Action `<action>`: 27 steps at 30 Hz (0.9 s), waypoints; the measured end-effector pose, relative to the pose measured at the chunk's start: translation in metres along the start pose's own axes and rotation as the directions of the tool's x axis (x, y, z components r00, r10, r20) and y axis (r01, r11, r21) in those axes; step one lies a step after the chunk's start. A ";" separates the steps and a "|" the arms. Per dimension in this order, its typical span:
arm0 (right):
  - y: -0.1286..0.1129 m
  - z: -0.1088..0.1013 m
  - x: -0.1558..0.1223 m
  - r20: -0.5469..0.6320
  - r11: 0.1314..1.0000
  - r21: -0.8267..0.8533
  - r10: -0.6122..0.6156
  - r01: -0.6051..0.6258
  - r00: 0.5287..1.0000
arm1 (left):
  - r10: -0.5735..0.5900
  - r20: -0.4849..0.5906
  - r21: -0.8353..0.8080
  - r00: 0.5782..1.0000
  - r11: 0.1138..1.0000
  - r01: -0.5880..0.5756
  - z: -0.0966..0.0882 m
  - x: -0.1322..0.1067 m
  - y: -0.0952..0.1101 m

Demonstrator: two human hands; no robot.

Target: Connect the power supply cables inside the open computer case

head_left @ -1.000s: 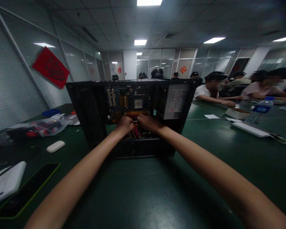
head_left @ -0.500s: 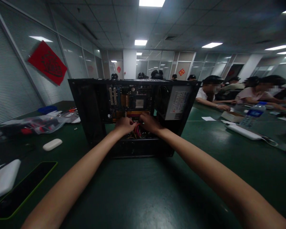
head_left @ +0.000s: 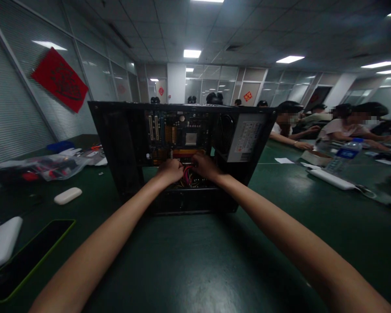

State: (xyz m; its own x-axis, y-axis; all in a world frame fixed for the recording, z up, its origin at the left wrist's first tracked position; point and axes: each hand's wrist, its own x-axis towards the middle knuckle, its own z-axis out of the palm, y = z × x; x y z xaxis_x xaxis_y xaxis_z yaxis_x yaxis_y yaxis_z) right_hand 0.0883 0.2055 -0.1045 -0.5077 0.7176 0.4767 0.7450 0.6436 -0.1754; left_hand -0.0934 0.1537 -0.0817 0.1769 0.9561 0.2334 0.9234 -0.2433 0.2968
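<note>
An open black computer case (head_left: 182,201) stands on the green table in front of me. Inside it I see the motherboard (head_left: 195,121) and, at the upper right, a power supply (head_left: 247,138). Both my hands reach into its lower middle, by the orange-edged slots (head_left: 186,153). The fingers of my left hand (head_left: 169,170) are closed at the board's lower edge; what they pinch is hidden. My right hand (head_left: 207,168) has curled fingers beside a bunch of coloured cables (head_left: 189,174); whether it grips them is unclear.
To the left lie a clear plastic bag (head_left: 48,167) of parts, a white rounded case (head_left: 67,195) and a dark phone (head_left: 31,258) with a green rim. A water bottle (head_left: 345,154) and a white power strip (head_left: 330,178) are on the right, where other people sit.
My view has shifted slightly, and the case looks a little nearer. Between my hands the cables now show as a rounder loop. Both hands stay at nearly the same spot.
</note>
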 end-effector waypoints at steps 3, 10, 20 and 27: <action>-0.003 -0.002 -0.002 0.024 0.998 -0.068 -0.009 0.010 1.000 | -0.011 0.001 0.007 1.000 1.000 0.011 -0.001 -0.001 0.001; -0.012 -0.012 -0.005 0.098 0.970 -0.214 -0.094 0.113 0.991 | -0.016 0.002 0.024 1.000 1.000 0.016 -0.004 -0.004 0.004; -0.009 -0.011 -0.005 0.137 0.930 -0.326 -0.130 0.169 0.982 | -0.032 0.013 0.039 0.999 0.999 0.031 -0.005 -0.005 0.006; -0.009 -0.011 -0.006 0.136 0.915 -0.349 -0.165 0.203 0.977 | -0.041 -0.005 0.026 0.999 0.999 0.041 -0.003 -0.005 0.005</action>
State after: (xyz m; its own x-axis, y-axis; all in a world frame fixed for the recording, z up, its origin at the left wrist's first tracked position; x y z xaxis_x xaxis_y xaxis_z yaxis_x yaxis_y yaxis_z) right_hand 0.0899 0.1927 -0.0964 -0.6779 0.6308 0.3774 0.7293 0.6418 0.2372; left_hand -0.0906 0.1472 -0.0787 0.1376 0.9645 0.2253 0.9385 -0.1997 0.2817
